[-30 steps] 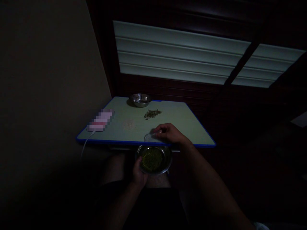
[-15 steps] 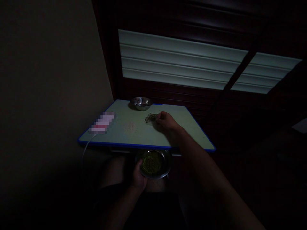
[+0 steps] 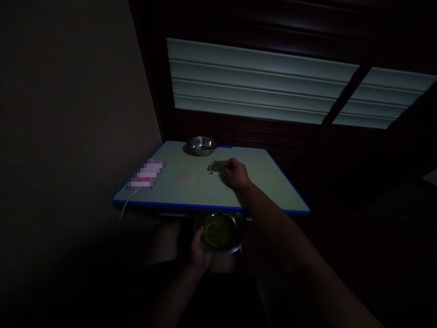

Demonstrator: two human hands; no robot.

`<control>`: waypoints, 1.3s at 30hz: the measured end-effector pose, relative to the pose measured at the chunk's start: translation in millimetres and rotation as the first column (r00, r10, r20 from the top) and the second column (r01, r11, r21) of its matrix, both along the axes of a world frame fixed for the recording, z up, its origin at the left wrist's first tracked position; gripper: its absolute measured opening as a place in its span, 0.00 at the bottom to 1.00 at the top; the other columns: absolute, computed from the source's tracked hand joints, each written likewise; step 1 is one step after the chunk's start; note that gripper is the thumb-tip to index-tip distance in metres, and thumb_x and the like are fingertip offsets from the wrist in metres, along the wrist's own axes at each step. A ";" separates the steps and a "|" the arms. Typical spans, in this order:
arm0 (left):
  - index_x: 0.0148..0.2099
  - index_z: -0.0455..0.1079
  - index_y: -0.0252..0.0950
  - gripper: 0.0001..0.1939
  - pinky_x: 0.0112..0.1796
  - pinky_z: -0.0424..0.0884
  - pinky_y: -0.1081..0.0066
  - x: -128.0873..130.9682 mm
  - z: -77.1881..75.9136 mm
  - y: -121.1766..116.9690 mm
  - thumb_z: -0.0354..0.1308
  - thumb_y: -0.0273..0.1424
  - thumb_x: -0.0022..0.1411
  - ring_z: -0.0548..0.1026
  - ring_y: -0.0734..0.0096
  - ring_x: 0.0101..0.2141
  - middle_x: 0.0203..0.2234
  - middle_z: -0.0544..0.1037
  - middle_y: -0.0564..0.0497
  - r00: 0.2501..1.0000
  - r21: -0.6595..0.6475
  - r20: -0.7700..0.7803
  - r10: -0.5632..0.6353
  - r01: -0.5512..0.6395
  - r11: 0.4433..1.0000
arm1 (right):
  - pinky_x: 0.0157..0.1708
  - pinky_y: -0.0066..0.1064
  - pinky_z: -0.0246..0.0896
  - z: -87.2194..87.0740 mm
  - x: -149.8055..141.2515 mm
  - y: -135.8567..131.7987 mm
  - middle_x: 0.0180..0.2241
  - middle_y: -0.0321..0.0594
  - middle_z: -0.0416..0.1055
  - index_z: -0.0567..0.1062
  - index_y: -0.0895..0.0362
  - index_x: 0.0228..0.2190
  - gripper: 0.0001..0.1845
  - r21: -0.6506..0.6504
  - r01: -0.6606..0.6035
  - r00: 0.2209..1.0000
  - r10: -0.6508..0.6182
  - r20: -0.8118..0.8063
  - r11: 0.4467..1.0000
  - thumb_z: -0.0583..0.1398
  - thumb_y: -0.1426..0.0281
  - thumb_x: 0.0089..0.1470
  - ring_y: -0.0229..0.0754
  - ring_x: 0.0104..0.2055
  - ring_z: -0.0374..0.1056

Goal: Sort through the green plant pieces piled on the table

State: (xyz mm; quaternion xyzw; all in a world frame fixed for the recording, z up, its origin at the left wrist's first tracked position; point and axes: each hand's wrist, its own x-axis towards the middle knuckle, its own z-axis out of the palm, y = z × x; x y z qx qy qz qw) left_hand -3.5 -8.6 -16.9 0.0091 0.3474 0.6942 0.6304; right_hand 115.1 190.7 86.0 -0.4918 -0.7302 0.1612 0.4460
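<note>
My left hand (image 3: 200, 250) is closed on the near left rim of a metal bowl (image 3: 235, 248), held below the table's front edge. Small green grains that look like mung beans (image 3: 216, 232) lie in the bowl. Over the table, my right hand (image 3: 237, 172) pinches a thin, clear, rounded piece (image 3: 221, 167), perhaps a plastic lid. Its edge is at a pile of small dark green-brown grains (image 3: 212, 165) on the tabletop. The fingers partly cover the pile's right side, and dim light hides whether the piece touches the grains.
The pale green table (image 3: 266, 182) has a blue rim. A second metal bowl (image 3: 202, 146) stands at its back edge. To the left lies a pixelated pinkish object (image 3: 146, 175) with a white cable (image 3: 123, 207). A faint pale patch of small bits (image 3: 186, 180) is left of centre.
My right hand has moved from the table's front edge forward to the grain pile, carrying the clear piece. My left hand keeps the bowl in nearly the same place.
</note>
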 end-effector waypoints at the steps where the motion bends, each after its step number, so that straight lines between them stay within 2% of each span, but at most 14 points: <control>1: 0.40 0.76 0.35 0.14 0.46 0.71 0.60 -0.2 0.3 -0.2 0.59 0.35 0.52 0.78 0.58 0.40 0.35 0.82 0.46 1.000 0.001 0.000 -0.004 0.004 1.000 | 0.34 0.29 0.56 0.6 -0.3 -0.5 0.26 0.34 0.69 0.68 0.55 0.29 0.04 0.002 -0.007 1.000 0.007 0.024 1.000 0.57 0.69 0.47 0.37 0.30 0.61; 7: 0.43 0.76 0.36 0.16 0.46 0.71 0.60 0.3 2.4 -0.9 0.58 0.35 0.53 0.78 0.58 0.40 0.34 0.82 0.46 1.000 0.009 0.009 -0.006 0.006 1.000 | 0.34 0.30 0.55 1.3 -0.7 -2.2 0.27 0.36 0.70 0.70 0.55 0.29 0.05 0.021 -0.029 0.994 0.026 0.104 0.999 0.57 0.70 0.46 0.37 0.29 0.61; 11: 0.46 0.75 0.36 0.18 0.46 0.70 0.60 0.3 2.5 -0.7 0.58 0.34 0.52 0.78 0.57 0.41 0.35 0.82 0.46 1.000 0.010 0.008 -0.005 0.005 1.000 | 0.34 0.29 0.56 1.0 -0.1 -2.4 0.26 0.35 0.70 0.70 0.56 0.29 0.04 0.008 -0.060 0.995 0.060 0.079 0.998 0.57 0.70 0.46 0.37 0.30 0.62; 15: 0.47 0.75 0.36 0.19 0.46 0.71 0.59 0.4 2.5 -0.8 0.58 0.35 0.53 0.78 0.58 0.40 0.35 0.82 0.47 1.000 0.023 -0.001 0.009 -0.009 1.000 | 0.35 0.29 0.57 1.8 0.2 -3.6 0.26 0.35 0.69 0.69 0.56 0.28 0.04 0.015 -0.037 0.999 0.036 0.036 0.999 0.56 0.69 0.46 0.37 0.30 0.62; 20: 0.46 0.75 0.36 0.18 0.46 0.71 0.60 0.7 2.9 -1.1 0.58 0.35 0.53 0.78 0.58 0.40 0.34 0.82 0.46 1.000 0.006 0.008 0.001 -0.001 1.000 | 0.34 0.29 0.56 4.8 -0.4 -7.5 0.26 0.35 0.69 0.69 0.55 0.28 0.05 0.019 -0.048 0.997 0.047 0.069 0.999 0.56 0.68 0.46 0.37 0.30 0.61; 27: 0.47 0.75 0.36 0.20 0.48 0.70 0.58 1.0 2.9 -1.0 0.58 0.36 0.52 0.77 0.56 0.43 0.36 0.82 0.46 1.000 0.037 -0.004 0.007 -0.007 0.999 | 0.31 0.28 0.54 5.7 -0.4 -10.0 0.22 0.33 0.67 0.68 0.55 0.25 0.02 -0.002 0.009 0.998 -0.009 0.055 1.000 0.56 0.71 0.43 0.36 0.28 0.60; 35: 0.48 0.75 0.36 0.20 0.47 0.70 0.59 0.5 2.8 -2.0 0.58 0.35 0.53 0.78 0.57 0.42 0.36 0.82 0.46 1.000 0.025 0.002 0.002 -0.002 1.000 | 0.31 0.28 0.54 6.8 -0.3 -10.9 0.23 0.33 0.66 0.67 0.55 0.24 0.02 -0.013 0.006 1.000 -0.006 0.028 1.000 0.56 0.72 0.42 0.36 0.28 0.59; 39: 0.45 0.76 0.36 0.17 0.45 0.72 0.60 0.8 3.7 -1.6 0.58 0.34 0.53 0.79 0.59 0.38 0.35 0.82 0.47 1.000 0.009 0.024 0.010 -0.010 1.000 | 0.31 0.28 0.53 6.3 -0.3 -10.8 0.22 0.33 0.66 0.66 0.55 0.24 0.02 -0.015 -0.008 1.000 0.008 0.027 1.000 0.56 0.71 0.42 0.36 0.27 0.59</control>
